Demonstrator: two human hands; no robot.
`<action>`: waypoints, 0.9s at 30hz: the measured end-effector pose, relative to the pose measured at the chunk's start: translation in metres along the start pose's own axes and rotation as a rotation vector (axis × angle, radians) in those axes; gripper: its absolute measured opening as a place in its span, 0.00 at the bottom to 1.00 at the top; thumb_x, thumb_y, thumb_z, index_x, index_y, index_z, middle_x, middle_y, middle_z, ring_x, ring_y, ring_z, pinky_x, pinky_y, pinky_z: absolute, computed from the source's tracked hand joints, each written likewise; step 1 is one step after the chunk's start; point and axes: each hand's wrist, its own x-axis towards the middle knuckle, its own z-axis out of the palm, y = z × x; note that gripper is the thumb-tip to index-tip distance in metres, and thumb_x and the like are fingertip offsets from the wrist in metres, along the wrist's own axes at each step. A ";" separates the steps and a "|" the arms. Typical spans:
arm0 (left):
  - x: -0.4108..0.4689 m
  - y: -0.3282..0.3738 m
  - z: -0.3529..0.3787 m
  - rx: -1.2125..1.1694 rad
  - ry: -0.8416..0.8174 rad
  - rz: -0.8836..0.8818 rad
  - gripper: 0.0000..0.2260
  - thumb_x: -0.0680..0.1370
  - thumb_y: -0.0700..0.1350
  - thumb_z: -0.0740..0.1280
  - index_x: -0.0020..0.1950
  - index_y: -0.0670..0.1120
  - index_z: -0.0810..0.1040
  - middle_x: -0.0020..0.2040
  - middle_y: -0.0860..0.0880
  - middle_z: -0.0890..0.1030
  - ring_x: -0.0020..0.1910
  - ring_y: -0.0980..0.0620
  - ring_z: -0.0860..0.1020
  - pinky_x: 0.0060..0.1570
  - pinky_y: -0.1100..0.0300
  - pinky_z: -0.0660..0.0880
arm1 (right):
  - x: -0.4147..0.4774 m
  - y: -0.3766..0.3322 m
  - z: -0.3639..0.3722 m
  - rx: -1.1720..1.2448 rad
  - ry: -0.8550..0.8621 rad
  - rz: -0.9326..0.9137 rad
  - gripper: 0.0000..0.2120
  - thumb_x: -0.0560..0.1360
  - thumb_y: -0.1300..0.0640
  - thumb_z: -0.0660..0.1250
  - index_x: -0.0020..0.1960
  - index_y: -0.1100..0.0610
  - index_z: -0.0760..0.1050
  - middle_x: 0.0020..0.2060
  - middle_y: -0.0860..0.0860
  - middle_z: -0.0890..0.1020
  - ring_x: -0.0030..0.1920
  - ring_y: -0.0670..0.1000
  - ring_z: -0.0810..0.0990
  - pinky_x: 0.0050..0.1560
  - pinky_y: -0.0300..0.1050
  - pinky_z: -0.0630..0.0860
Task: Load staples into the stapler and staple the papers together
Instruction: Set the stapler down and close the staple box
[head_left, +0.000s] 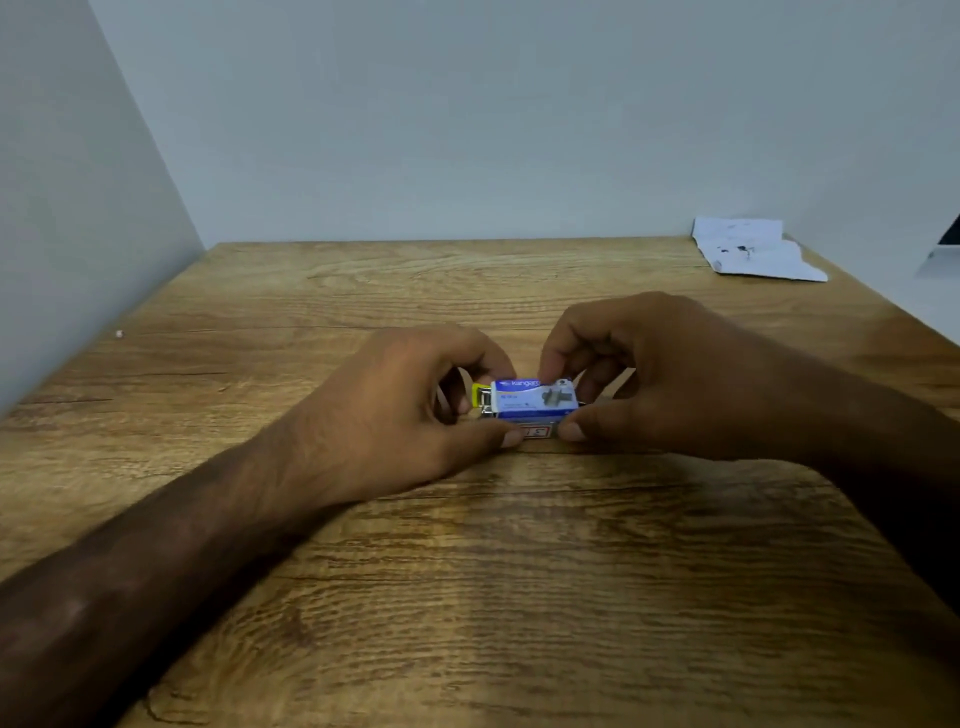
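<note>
Two hands meet in the middle of the wooden table (467, 597), and a small blue staple box (535, 399) sits between them. The left hand (395, 410) pinches the left end, where a yellow tray (480, 396) pokes out a little with shiny staples inside. The box lies sideways, so its long side runs from one hand to the other. The right hand (670, 374) pinches the right end, fingertips on top and thumb on the near edge. The tray opens toward the left hand, so I think that hand should pull it out while the right hand holds the box. Far back on the right lie the papers (753, 249), well apart from both hands. I cannot see a stapler.
</note>
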 end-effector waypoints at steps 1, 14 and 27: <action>0.001 -0.002 0.000 0.004 0.016 -0.009 0.12 0.69 0.54 0.78 0.51 0.56 0.83 0.41 0.55 0.84 0.40 0.56 0.81 0.39 0.56 0.79 | 0.002 0.000 0.001 -0.007 0.016 0.006 0.15 0.66 0.55 0.81 0.46 0.43 0.79 0.42 0.37 0.85 0.42 0.38 0.84 0.40 0.37 0.81; 0.062 -0.049 -0.001 0.178 0.108 -0.095 0.14 0.73 0.54 0.76 0.57 0.54 0.85 0.45 0.56 0.86 0.38 0.61 0.81 0.41 0.65 0.76 | 0.080 0.022 0.009 -0.164 0.217 0.049 0.12 0.67 0.55 0.78 0.48 0.47 0.80 0.41 0.41 0.83 0.38 0.37 0.79 0.35 0.32 0.70; 0.154 -0.089 0.005 0.373 0.101 -0.238 0.18 0.79 0.50 0.70 0.66 0.45 0.81 0.62 0.45 0.83 0.60 0.44 0.78 0.58 0.54 0.73 | 0.179 0.059 0.006 -0.341 0.367 0.110 0.11 0.70 0.61 0.72 0.50 0.48 0.78 0.51 0.50 0.81 0.48 0.50 0.75 0.43 0.44 0.70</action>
